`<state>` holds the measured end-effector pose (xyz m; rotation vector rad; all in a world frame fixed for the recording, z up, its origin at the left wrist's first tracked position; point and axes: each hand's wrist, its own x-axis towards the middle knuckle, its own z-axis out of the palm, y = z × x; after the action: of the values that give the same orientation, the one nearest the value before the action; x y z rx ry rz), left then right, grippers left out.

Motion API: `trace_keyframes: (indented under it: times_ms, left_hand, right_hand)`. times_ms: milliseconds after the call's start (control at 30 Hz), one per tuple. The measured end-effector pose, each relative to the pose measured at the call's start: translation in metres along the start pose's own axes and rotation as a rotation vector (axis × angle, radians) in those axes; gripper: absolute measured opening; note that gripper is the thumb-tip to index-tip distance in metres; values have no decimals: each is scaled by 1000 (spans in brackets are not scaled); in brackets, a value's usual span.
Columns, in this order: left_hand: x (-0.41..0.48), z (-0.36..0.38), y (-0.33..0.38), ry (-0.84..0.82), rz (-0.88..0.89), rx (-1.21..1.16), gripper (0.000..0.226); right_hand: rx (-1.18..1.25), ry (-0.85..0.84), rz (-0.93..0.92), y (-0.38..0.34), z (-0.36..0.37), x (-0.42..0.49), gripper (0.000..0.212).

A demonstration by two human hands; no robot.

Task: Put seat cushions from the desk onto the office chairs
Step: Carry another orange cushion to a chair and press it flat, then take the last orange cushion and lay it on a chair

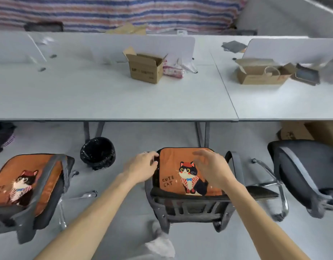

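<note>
Both bare forearms reach forward and down. The left hand (143,165) is palm-down with fingers curled at the tips. The right hand (211,168) hovers, fingers spread and loosely bent.

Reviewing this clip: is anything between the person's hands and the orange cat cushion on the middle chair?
Nothing visible. The orange cat cushion already lies on the middle chair. The left hand is at its left edge, and the right hand hovers spread above its right side, with no object between.
</note>
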<state>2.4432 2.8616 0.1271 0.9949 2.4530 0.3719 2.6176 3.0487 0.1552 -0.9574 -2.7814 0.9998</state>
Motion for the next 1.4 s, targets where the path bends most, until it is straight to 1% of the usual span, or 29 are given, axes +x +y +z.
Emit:
trace_keyframes:
  times_ms: [67, 167, 267, 333, 400, 533, 633, 733, 967, 1100, 1133, 1167, 1233, 1400]
  left_hand:
    - [-33, -23, -10, 74, -39, 59, 37]
    - [-76, -48, -32, 176, -80, 88, 38]
    - [-123, -74, -59, 273, -126, 103, 37]
    - [-151, -96, -74, 353, -142, 163, 36]
    - [-192, -123, -102, 442, -199, 234, 35]
    - [-274, -174, -164, 556, -353, 361, 41]
    - [-341, -204, -218, 633, -469, 360, 43]
    - [-422, -229, -285, 705, -562, 340, 44]
    - [-574, -267, -435, 777, -762, 318, 44]
    - [-650, -295, -505, 796, -875, 308, 43]
    - [-658, -297, -512, 794, -895, 313, 43]
    - [-674, -307, -533, 798, -912, 319, 44]
    - [-689, -319, -564, 808, -946, 316, 44]
    - [-707, -344, -646, 784, -990, 359, 45]
  right_hand:
    - [-31, 17, -69, -25, -6, -15, 32]
    - [-32, 34, -167, -63, -7, -36, 33]
    - [-19, 23, -277, -110, 2, -58, 34]
    - [-11, 4, -340, -139, 8, -69, 34]
    - [-14, -24, -432, -180, 21, -80, 35]
    - [-27, -63, -568, -268, 49, -99, 36]
    - [-78, -115, -663, -340, 76, -113, 40]
    - [-91, -139, -776, -427, 119, -134, 43]
    - [-134, -189, -979, -597, 244, -190, 48]
    - [-137, -248, -1033, -689, 300, -225, 47]
    - [-139, -252, -1035, -699, 305, -230, 47]
    - [-124, -251, -1054, -727, 321, -234, 47]
    - [-111, -257, -1073, -760, 341, -240, 47]
    - [-90, -275, -1131, -848, 404, -236, 47]
